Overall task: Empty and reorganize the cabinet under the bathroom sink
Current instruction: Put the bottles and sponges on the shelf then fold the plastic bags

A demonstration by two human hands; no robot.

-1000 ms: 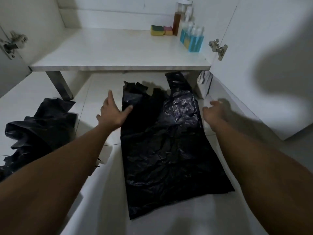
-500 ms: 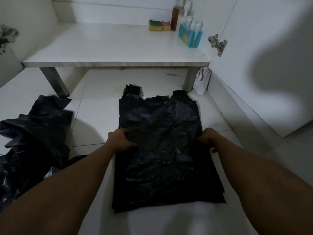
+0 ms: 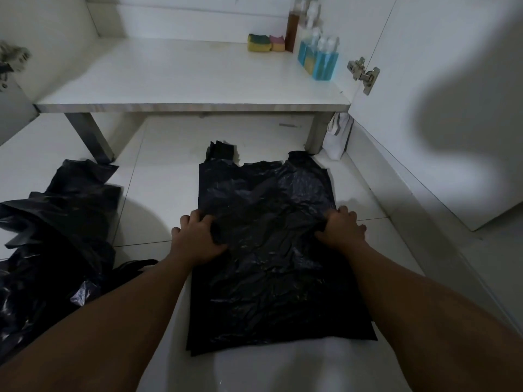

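Hidden: my fingertips curl over the side edges of the black bag [image 3: 271, 250], so I cannot see how far they reach beneath it.
Cut off: the loose heap of bags [image 3: 56, 236] left of the black bag runs out of view at the left edge; the tops of the bottles beyond it are cropped.
Hard to make out: a small white thing [image 3: 338, 137] beyond the black bag's far right corner, by a cabinet leg, possibly a folded paper bag. The left hinge [image 3: 12, 59] is blurred.
Left grip [image 3: 198, 239]: fingers bent over the black bag's left edge, thumb lying on top, film bunched between them.
Right grip [image 3: 343, 229]: fingers bent at the right edge, thumb on top, pinching a ridge of film.
Black bag: thin, crinkled, glossy plastic, lying flat on the floor tiles [image 3: 164, 179], roughly rectangular, handles at the far end.
Heap of bags: the same black film, crumpled and puffed.
Cabinet shelf [image 3: 184, 75]: beyond the black bag, smooth white board on grey legs.
On the shelf, far right of the black bag: a yellow and green sponge [image 3: 259, 42], a pink sponge [image 3: 277, 43], a brown bottle [image 3: 293, 29], blue bottles [image 3: 322, 62].
Cabinet door [image 3: 438, 80]: right of the black bag, open, white, with a metal hinge [image 3: 363, 73].
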